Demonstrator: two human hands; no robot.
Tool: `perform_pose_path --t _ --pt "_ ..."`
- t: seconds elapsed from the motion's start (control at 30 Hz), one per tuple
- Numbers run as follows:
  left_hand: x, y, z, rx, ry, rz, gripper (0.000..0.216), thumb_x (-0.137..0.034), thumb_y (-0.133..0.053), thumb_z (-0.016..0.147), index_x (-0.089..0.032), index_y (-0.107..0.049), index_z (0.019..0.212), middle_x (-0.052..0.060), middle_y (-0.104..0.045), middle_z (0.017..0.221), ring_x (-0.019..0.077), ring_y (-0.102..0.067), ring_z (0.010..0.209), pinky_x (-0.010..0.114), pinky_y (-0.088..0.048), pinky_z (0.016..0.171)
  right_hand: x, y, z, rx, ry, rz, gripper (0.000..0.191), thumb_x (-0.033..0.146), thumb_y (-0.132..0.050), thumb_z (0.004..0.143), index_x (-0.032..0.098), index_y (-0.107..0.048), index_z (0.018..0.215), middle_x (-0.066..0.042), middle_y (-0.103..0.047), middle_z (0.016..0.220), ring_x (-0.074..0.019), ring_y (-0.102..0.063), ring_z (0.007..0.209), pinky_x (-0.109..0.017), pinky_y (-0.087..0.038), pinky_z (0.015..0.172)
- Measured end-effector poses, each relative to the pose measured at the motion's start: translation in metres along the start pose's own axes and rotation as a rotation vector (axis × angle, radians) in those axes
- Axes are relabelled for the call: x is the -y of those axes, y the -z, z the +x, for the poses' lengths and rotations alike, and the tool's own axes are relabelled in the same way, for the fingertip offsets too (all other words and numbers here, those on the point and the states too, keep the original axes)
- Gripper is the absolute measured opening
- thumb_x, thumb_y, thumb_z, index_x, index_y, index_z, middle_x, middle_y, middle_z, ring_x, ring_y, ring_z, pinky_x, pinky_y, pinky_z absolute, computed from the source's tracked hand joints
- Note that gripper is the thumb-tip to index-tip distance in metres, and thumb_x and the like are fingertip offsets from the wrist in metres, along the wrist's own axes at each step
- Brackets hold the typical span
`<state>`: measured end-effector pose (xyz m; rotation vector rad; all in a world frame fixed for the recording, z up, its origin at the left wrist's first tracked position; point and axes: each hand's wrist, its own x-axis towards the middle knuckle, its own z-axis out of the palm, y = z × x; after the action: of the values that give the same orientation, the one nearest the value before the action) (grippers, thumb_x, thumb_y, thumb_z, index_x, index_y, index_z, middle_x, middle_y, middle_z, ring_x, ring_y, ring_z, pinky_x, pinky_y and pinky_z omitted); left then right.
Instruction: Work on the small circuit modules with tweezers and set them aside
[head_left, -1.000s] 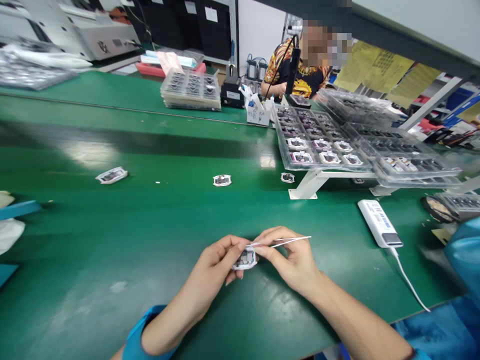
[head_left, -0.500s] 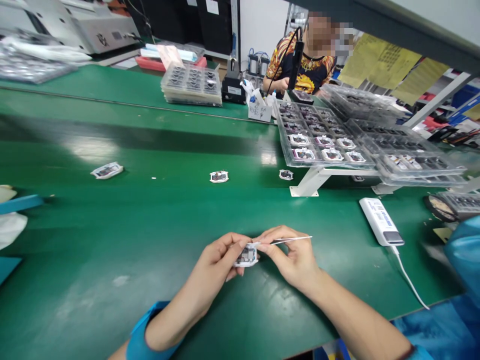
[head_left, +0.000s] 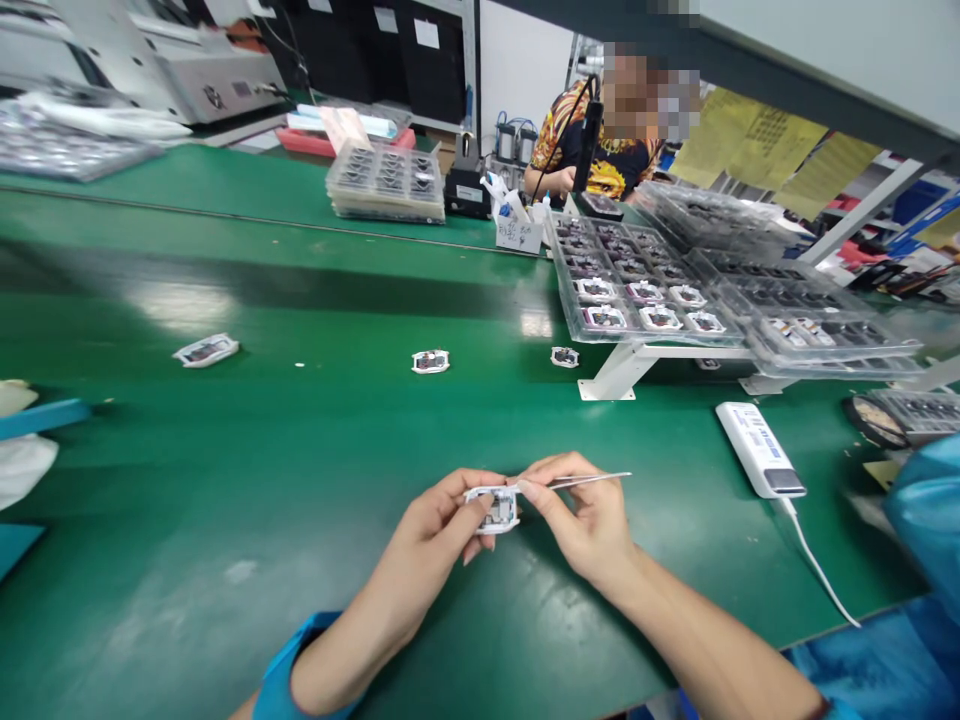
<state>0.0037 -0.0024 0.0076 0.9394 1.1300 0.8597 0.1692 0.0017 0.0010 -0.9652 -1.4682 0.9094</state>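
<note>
My left hand (head_left: 439,525) pinches a small white-framed circuit module (head_left: 495,510) between thumb and fingers, low in the middle of the view. My right hand (head_left: 581,518) holds slim metal tweezers (head_left: 589,481), which point away to the right. Their tips sit at the module's upper edge, partly hidden by my fingers. Both hands hover over the green mat (head_left: 225,480), and the module's underside cannot be seen.
Several similar modules (head_left: 430,361) lie loose on the mat. Clear trays of modules (head_left: 637,290) stand on a white rack to the right. A white power bank (head_left: 759,450) with a cable lies near my right hand. A co-worker (head_left: 600,150) sits beyond.
The tweezers' arms looked parted a second ago and now lie close together at the module's edge. The module has turned slightly in my left hand, and the view has shifted a little.
</note>
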Motion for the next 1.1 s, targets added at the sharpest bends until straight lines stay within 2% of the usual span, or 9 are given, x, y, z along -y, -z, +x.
perform_pose_path --t 0.13,0.43,0.67,0.83,1.0,1.1 --pt "0.002 0.000 0.002 -0.020 -0.024 -0.032 0.032 -0.043 -0.066 0.076 -0.015 -0.063 0.091 -0.002 -0.058 0.065 0.0109 -0.047 0.055 0.021 -0.035 0.048 0.002 -0.001 -0.001 0.009 0.083 -0.061 0.008 0.013 -0.067 0.083 0.020 -0.066 0.085 -0.006 -0.075 0.085 -0.0185 -0.073 0.081 -0.032 -0.059 0.075" --pt "0.001 -0.005 0.001 -0.025 -0.037 -0.028 0.034 -0.044 -0.064 0.078 -0.013 -0.064 0.093 -0.002 -0.058 0.062 0.0117 -0.046 0.055 0.022 -0.035 0.047 -0.002 -0.005 -0.001 -0.064 0.015 0.072 0.004 0.018 -0.067 0.085 0.021 -0.065 0.084 -0.005 -0.075 0.082 -0.0185 -0.073 0.078 -0.032 -0.060 0.070" --pt "0.004 -0.005 0.001 -0.058 -0.019 -0.086 0.034 -0.043 -0.069 0.075 -0.014 -0.064 0.093 -0.001 -0.060 0.065 0.0108 -0.046 0.055 0.021 -0.034 0.048 0.001 -0.003 -0.003 -0.030 0.076 -0.041 0.008 0.013 -0.065 0.085 0.021 -0.065 0.085 -0.006 -0.076 0.084 -0.0192 -0.073 0.081 -0.033 -0.059 0.074" --pt "0.000 -0.008 0.001 -0.075 -0.025 -0.108 0.029 -0.042 -0.069 0.075 -0.014 -0.065 0.084 -0.003 -0.057 0.060 0.0098 -0.043 0.052 0.020 -0.032 0.046 0.001 -0.004 -0.004 0.000 0.133 -0.049 0.007 0.014 -0.065 0.085 0.021 -0.066 0.085 -0.006 -0.076 0.086 -0.0198 -0.074 0.082 -0.033 -0.060 0.075" --pt "-0.003 -0.004 0.000 -0.029 -0.042 -0.088 0.027 -0.042 -0.066 0.078 -0.016 -0.066 0.085 -0.002 -0.056 0.062 0.0113 -0.045 0.054 0.021 -0.032 0.046 0.001 -0.004 -0.001 -0.025 0.052 0.052 0.004 0.018 -0.069 0.083 0.021 -0.067 0.085 -0.006 -0.077 0.085 -0.0203 -0.074 0.081 -0.034 -0.061 0.074" --pt "-0.007 0.001 0.000 0.053 -0.046 -0.038 0.027 -0.039 -0.069 0.076 -0.017 -0.066 0.093 0.000 -0.062 0.072 0.0132 -0.051 0.062 0.023 -0.039 0.053 0.001 -0.002 0.001 -0.022 0.036 0.060 0.003 0.018 -0.070 0.082 0.021 -0.068 0.083 -0.006 -0.077 0.084 -0.0201 -0.074 0.080 -0.034 -0.060 0.074"
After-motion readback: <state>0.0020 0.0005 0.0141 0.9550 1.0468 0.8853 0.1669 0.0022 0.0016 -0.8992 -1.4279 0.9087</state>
